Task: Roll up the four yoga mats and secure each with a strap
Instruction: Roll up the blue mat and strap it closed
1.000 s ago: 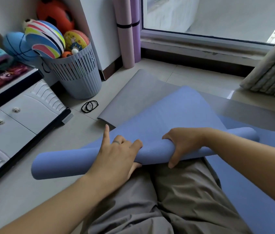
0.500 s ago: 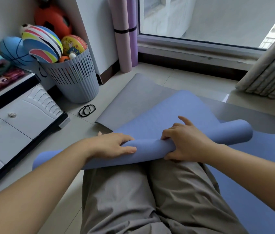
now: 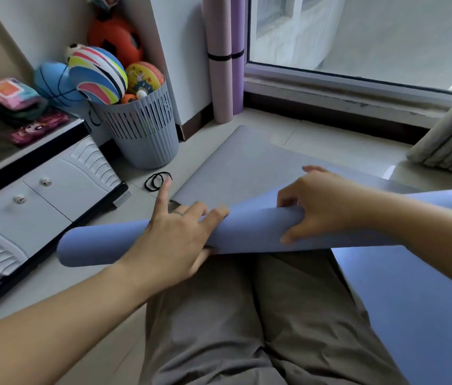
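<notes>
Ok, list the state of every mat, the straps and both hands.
blue mat: partly rolled, unstrapped, across the lap
grey mat: flat on the floor, unrolled
pink mat: rolled, strapped, upright
purple mat: rolled, strapped, upright
black straps: loose on the floor
left hand: grips the blue mat
right hand: grips the blue mat

Partly rolled blue mat (image 3: 250, 227) across lap; grey mat (image 3: 247, 165) flat on floor; pink mat (image 3: 219, 79) and purple mat (image 3: 237, 79) rolled, strapped, upright; two loose straps (image 3: 158, 181) on floor.

a slatted grey basket (image 3: 147, 140) of colourful balls (image 3: 100, 76) stands just beside a white drawer cabinet (image 3: 47, 207).
</notes>
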